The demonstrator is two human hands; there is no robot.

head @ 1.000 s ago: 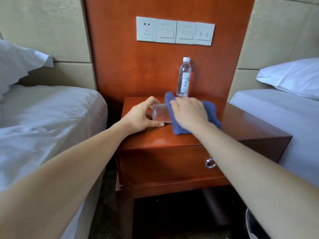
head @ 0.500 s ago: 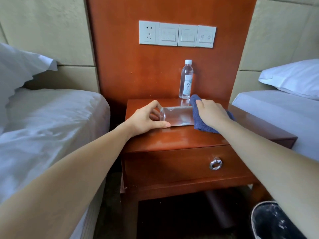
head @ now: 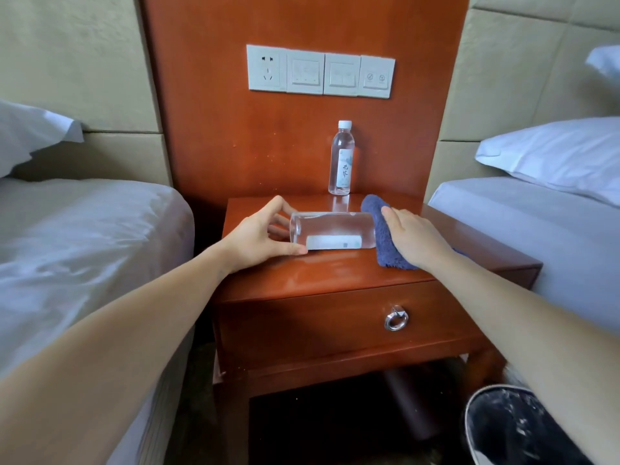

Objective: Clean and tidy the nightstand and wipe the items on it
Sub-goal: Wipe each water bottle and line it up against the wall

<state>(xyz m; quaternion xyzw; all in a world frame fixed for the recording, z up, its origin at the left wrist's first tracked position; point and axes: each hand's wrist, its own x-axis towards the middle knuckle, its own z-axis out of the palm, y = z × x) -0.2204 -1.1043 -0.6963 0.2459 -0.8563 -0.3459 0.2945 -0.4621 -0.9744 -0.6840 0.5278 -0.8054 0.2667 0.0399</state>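
Observation:
A clear water bottle (head: 332, 230) lies on its side across the top of the red-brown nightstand (head: 322, 276). My left hand (head: 260, 234) grips its left end between thumb and fingers. My right hand (head: 414, 238) rests on a blue cloth (head: 382, 229) and holds it against the bottle's right end. A second water bottle (head: 341, 158) with a white cap stands upright at the back of the nightstand, against the wooden wall panel.
Beds with white sheets flank the nightstand, the left bed (head: 84, 246) and the right bed (head: 550, 229). A drawer with a ring pull (head: 396, 318) is below the top. A switch and socket panel (head: 320, 72) is on the wall. A dark bin (head: 513, 427) stands bottom right.
My right hand has slid the blue cloth rightwards along the lying bottle to its right end, so most of the bottle now shows. My left hand has kept its grip on the left end.

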